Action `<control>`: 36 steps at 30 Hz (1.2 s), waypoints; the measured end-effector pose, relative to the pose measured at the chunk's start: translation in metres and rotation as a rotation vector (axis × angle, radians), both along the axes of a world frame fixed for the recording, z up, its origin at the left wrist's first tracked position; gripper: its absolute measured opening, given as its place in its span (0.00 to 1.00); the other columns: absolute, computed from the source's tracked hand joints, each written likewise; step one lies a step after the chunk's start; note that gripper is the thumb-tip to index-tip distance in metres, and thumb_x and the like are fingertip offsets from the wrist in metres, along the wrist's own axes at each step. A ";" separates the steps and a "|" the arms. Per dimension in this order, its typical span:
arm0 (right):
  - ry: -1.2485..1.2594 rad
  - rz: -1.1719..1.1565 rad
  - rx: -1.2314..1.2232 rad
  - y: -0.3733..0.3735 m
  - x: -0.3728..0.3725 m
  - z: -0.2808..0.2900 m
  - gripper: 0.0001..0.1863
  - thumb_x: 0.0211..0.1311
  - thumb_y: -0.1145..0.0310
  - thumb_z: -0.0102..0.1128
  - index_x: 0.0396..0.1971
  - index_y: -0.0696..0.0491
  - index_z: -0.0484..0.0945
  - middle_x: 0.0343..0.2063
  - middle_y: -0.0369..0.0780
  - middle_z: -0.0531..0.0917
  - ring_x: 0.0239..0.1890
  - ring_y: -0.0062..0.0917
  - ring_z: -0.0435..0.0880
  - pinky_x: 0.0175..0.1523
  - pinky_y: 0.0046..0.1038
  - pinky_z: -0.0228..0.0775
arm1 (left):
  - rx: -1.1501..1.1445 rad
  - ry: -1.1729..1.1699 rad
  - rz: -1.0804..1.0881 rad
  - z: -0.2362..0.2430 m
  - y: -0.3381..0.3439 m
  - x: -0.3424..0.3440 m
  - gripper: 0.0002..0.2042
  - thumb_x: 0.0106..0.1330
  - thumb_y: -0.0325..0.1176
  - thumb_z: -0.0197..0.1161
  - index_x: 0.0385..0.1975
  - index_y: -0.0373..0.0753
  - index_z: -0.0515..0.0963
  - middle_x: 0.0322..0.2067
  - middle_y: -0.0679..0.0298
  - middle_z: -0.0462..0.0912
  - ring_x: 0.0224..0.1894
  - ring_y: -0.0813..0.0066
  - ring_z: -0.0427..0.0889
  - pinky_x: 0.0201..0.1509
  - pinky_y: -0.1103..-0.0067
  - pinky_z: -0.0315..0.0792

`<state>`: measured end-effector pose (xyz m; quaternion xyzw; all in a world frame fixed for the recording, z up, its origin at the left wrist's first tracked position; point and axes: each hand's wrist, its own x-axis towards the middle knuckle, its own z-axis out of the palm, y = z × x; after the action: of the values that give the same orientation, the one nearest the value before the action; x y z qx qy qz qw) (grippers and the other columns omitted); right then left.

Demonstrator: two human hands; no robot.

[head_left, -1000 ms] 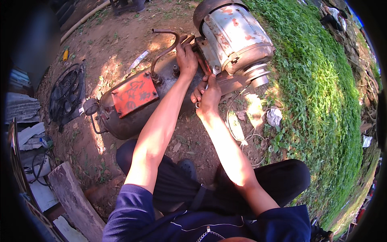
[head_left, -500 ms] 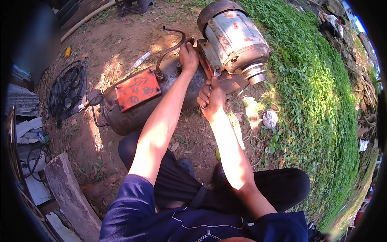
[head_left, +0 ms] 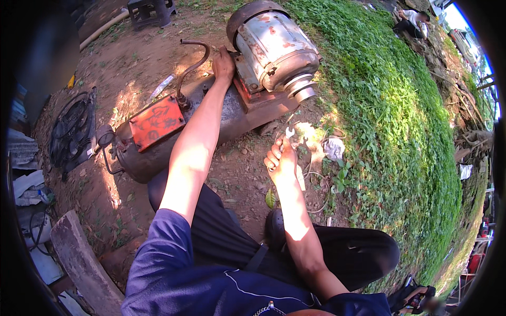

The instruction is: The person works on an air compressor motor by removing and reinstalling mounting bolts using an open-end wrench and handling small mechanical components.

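My right hand (head_left: 281, 160) holds a metal spanner (head_left: 289, 132) in front of the rusty tank (head_left: 229, 121), its open jaw pointing up. My left hand (head_left: 222, 67) rests at the near side of the weathered electric motor (head_left: 271, 46), fingers curled at the edge of its mounting base (head_left: 245, 89); exactly what they hold is hidden. The motor has a stepped pulley (head_left: 299, 87). A bent pipe (head_left: 192, 68), a red plate (head_left: 155, 124) and a round gauge (head_left: 104, 136) are fixed on the tank.
Coiled black hoses (head_left: 71, 126) lie left, near metal sheets (head_left: 23, 152) and a wooden plank (head_left: 84, 258). A dark plastic stool (head_left: 150, 11) is at the top. Grass (head_left: 395, 158) covers the right, with a crumpled white bag (head_left: 334, 149). A person (head_left: 414, 23) sits far right.
My right hand has drawn the spanner away from the bolt on the motor base, down toward me. My left hand stays by the motor. The whole view has shifted slightly.
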<state>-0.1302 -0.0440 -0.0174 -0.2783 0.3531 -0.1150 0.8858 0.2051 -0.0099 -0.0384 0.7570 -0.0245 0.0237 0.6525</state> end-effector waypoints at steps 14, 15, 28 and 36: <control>-0.065 -0.067 0.022 -0.012 -0.032 0.024 0.19 0.73 0.50 0.36 0.27 0.46 0.66 0.11 0.28 0.56 0.10 0.15 0.51 0.16 0.20 0.44 | 0.152 -0.017 0.065 -0.006 -0.013 -0.002 0.32 0.65 0.54 0.35 0.35 0.31 0.80 0.40 0.43 0.81 0.48 0.45 0.76 0.56 0.63 0.63; -0.075 -0.067 -0.012 -0.013 -0.031 0.028 0.19 0.72 0.49 0.36 0.28 0.46 0.65 0.11 0.28 0.56 0.10 0.15 0.51 0.16 0.20 0.45 | 0.137 -0.018 0.072 0.005 -0.012 -0.001 0.32 0.65 0.54 0.35 0.35 0.30 0.80 0.39 0.43 0.80 0.48 0.45 0.76 0.55 0.63 0.63; 0.035 -0.085 -0.231 -0.040 0.000 -0.001 0.21 0.70 0.47 0.42 0.29 0.50 0.66 0.11 0.28 0.59 0.08 0.14 0.56 0.12 0.20 0.50 | -0.122 0.062 0.083 0.015 -0.005 -0.010 0.32 0.68 0.54 0.35 0.27 0.29 0.80 0.23 0.50 0.81 0.31 0.60 0.79 0.43 0.68 0.69; 0.072 -0.082 -0.177 -0.043 0.004 -0.016 0.20 0.70 0.48 0.42 0.29 0.50 0.66 0.12 0.28 0.59 0.09 0.14 0.55 0.13 0.21 0.48 | -0.468 -0.064 0.229 0.006 0.000 0.019 0.28 0.71 0.52 0.37 0.37 0.30 0.77 0.35 0.55 0.80 0.43 0.64 0.76 0.52 0.70 0.66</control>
<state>-0.1261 -0.0866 -0.0335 -0.3448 0.3843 -0.1716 0.8390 0.2241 -0.0095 -0.0327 0.5821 0.0470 0.1262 0.8019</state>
